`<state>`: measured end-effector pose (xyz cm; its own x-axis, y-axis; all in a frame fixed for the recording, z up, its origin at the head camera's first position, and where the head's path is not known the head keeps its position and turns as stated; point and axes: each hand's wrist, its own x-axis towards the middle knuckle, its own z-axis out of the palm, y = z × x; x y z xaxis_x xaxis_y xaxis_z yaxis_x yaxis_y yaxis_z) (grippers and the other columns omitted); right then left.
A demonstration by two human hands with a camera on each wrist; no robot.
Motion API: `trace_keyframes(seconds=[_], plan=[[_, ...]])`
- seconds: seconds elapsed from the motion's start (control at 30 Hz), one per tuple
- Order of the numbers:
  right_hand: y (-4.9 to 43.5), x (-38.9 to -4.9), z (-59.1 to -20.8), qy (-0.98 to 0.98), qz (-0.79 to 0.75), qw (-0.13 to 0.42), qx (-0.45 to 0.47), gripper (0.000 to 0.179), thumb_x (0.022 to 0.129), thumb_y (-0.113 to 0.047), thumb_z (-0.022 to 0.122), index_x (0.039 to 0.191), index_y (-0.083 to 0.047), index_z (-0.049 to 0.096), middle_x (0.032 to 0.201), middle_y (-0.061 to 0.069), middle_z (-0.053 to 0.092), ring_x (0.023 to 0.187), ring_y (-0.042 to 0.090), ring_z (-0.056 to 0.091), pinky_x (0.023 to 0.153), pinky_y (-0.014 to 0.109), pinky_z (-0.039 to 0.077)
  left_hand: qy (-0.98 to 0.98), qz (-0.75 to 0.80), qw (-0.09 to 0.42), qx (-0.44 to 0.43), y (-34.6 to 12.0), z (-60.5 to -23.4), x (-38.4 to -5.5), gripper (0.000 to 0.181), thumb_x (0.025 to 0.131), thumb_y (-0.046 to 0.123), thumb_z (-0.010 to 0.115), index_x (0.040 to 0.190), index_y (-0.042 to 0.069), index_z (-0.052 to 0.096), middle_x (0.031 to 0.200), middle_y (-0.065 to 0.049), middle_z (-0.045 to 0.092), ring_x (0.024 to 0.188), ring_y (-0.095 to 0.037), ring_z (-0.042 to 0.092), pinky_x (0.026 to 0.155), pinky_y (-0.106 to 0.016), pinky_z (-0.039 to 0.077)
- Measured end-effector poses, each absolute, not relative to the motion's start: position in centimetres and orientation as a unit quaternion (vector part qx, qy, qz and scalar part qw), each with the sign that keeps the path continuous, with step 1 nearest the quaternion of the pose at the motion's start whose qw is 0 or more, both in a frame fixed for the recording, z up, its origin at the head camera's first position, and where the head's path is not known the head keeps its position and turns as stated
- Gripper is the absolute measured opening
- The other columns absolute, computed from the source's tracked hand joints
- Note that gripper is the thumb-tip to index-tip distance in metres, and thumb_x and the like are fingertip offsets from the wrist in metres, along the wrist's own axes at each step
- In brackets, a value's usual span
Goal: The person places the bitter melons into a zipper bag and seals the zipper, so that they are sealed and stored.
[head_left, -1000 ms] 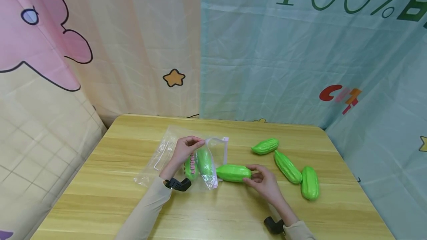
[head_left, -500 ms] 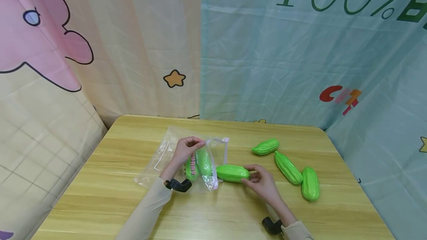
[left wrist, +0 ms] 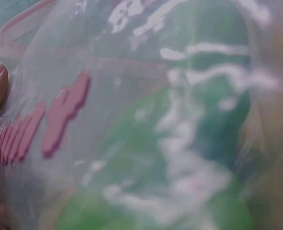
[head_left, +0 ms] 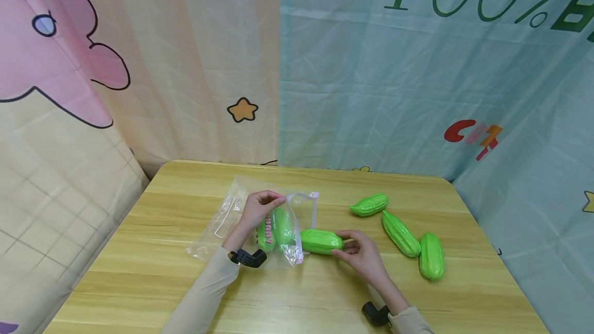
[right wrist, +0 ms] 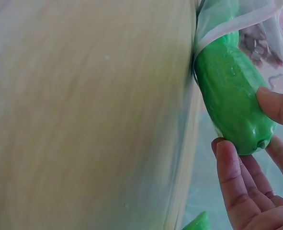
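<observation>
A clear zip bag (head_left: 226, 214) with pink lettering lies on the left of the table, its mouth facing right. My left hand (head_left: 254, 210) pinches the upper edge of that mouth between thumb and fingers. Behind the film, green bitter melons (head_left: 283, 227) show inside. My right hand (head_left: 365, 256) holds another glossy green bitter melon (head_left: 321, 241) by its blunt end, lying sideways with its far end within the bag's mouth. In the right wrist view, thumb and fingers surround the melon's end (right wrist: 234, 98), and the bag's pale zip strip (right wrist: 242, 20) crosses over it.
To the right on the wooden table (head_left: 297, 303) lie three more bitter melons: one at the back (head_left: 369, 204), one slanted (head_left: 400, 233) and one nearer the front (head_left: 431, 256). Printed curtains (head_left: 352, 92) hang behind the table's far edge.
My right hand has shifted slightly left, pushing the bitter melon a little further into the bag. The left hand keeps its place on the bag's edge.
</observation>
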<state>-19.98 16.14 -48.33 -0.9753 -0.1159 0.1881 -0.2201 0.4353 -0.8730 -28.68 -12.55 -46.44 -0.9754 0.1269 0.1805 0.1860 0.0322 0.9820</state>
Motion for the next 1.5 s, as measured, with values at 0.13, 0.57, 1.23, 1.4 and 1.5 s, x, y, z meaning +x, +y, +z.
trace_keyframes(seconds=[0.13, 0.57, 1.23, 1.4, 1.5], plan=[[16.0, -20.1, -48.3, -0.848, 0.519, 0.05, 0.1, 0.04, 0.068, -0.004, 0.084, 0.104, -0.008, 0.067, 0.099, 0.007, 0.064, 0.078, 0.017, 0.065, 0.066, 0.027, 0.053, -0.721, -0.681, 0.026, -0.121, -12.4, -45.0, -27.7, 0.018, 0.088, 0.007, 0.069, 0.095, -0.009, 0.067, 0.087, -0.003, 0.07, 0.08, -0.012, 0.058, 0.068, -0.023, 0.045], [15.6, -20.2, -48.2, -0.855, 0.508, 0.066, 0.085, 0.037, 0.066, -0.007, 0.087, 0.096, -0.006, 0.066, 0.09, 0.005, 0.066, 0.076, 0.018, 0.063, 0.065, 0.026, 0.052, -0.727, -0.675, 0.028, -0.121, -12.2, -44.1, -27.2, 0.018, 0.087, 0.007, 0.07, 0.095, -0.009, 0.067, 0.087, -0.006, 0.069, 0.079, -0.012, 0.059, 0.07, -0.023, 0.046], [15.3, -20.5, -48.2, -0.853, 0.502, 0.089, 0.112, 0.031, 0.069, -0.002, 0.084, 0.096, -0.005, 0.07, 0.086, 0.0, 0.064, 0.073, 0.015, 0.062, 0.063, 0.026, 0.052, -0.72, -0.683, 0.024, -0.12, -12.4, -46.1, -28.7, 0.02, 0.086, 0.009, 0.071, 0.096, -0.008, 0.067, 0.084, -0.002, 0.069, 0.075, -0.012, 0.057, 0.066, -0.023, 0.044], [15.2, -20.5, -48.4, -0.855, 0.5, 0.08, 0.113, 0.031, 0.069, -0.003, 0.084, 0.095, -0.006, 0.07, 0.084, 0.0, 0.064, 0.073, 0.015, 0.063, 0.064, 0.026, 0.052, -0.726, -0.678, 0.029, -0.114, -12.3, -46.8, -29.0, 0.022, 0.085, 0.016, 0.073, 0.095, -0.004, 0.069, 0.085, -0.001, 0.069, 0.077, -0.014, 0.058, 0.067, -0.023, 0.044], [15.2, -20.6, -48.5, -0.858, 0.495, 0.075, 0.112, 0.03, 0.069, -0.005, 0.084, 0.095, -0.007, 0.069, 0.085, 0.0, 0.065, 0.074, 0.015, 0.063, 0.065, 0.026, 0.052, -0.725, -0.679, 0.033, -0.11, -12.2, -46.8, -29.0, 0.021, 0.084, 0.019, 0.074, 0.093, 0.0, 0.071, 0.085, -0.002, 0.069, 0.077, -0.016, 0.058, 0.067, -0.024, 0.045]])
